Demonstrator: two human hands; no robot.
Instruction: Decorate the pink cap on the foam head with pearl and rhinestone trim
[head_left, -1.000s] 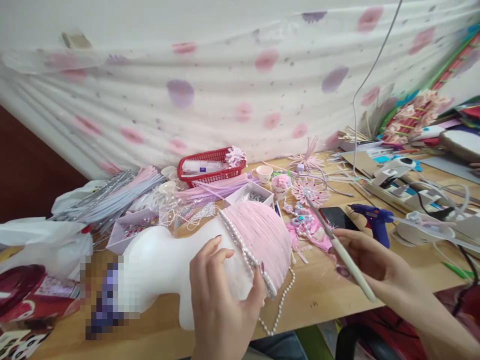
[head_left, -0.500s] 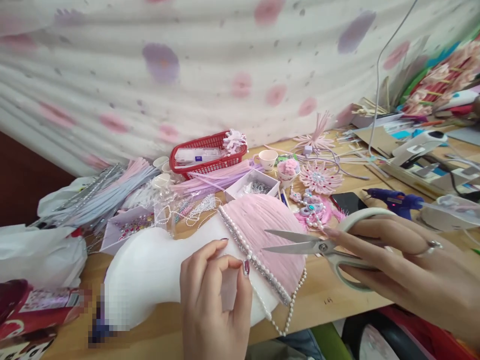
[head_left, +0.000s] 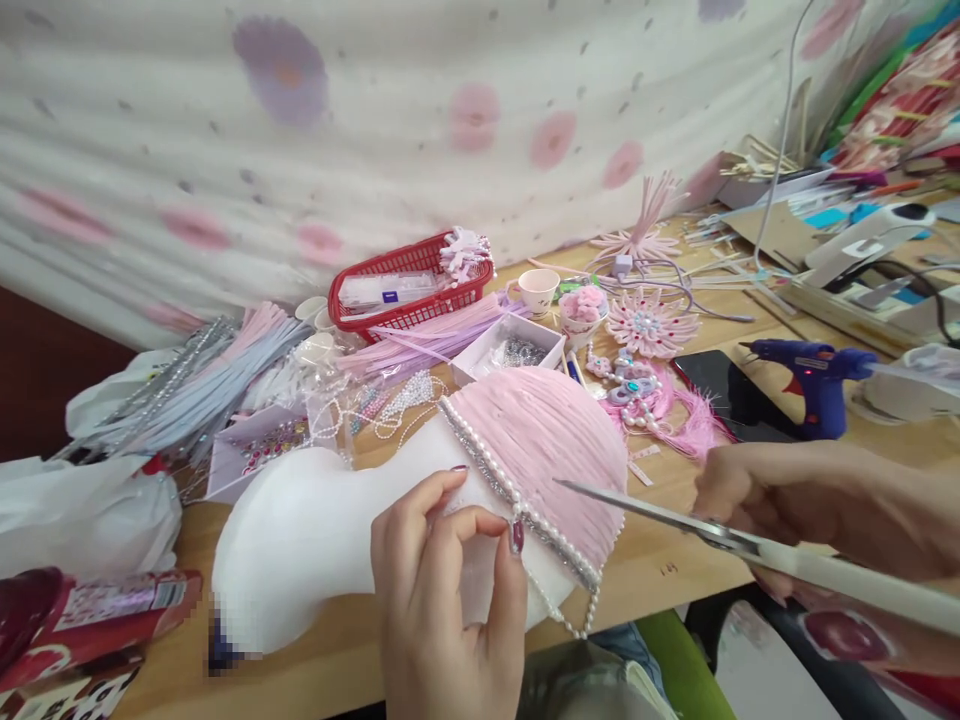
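A white mannequin head lies on its side, wearing a pink pleated cap edged with silver trim and pearls. My left hand pinches the pearl string between thumb and forefinger at the cap's edge. Part of that string hangs in a loop below the cap. My right hand grips a pair of scissors with pale handles. Their tip points left over the pink cap. They are seen nearly edge-on, so the gap between the blades cannot be made out.
Behind the head stand a red basket, a white box and a cup. A phone and a blue glue gun lie at right. Pipe cleaners and a bead box are at left.
My right hand has rotated the scissors from a flat view with parted blades to an edge-on view. The left hand keeps its pinch. The camera view has shifted slightly.
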